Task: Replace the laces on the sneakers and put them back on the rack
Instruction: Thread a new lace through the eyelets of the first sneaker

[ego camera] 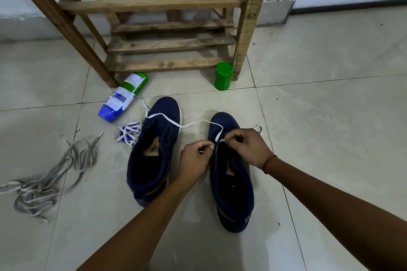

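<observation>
Rack (154, 4): the upper part is cut off by the top edge. Grey laces (44, 182): the far end runs out past the left edge. Left forearm (143, 215): cut off by the bottom edge. Right forearm (330, 200): cut off by the bottom and right edges.

The left hand (195, 156) and right hand (248, 147) cover the front eyelets of the right sneaker (233, 196). The path of the white lace (167, 117) through them cannot be seen.

Bottle (123, 97): the label print is too small to read. The left sneaker (154, 149) hides part of the lace bundle (127, 134).
</observation>
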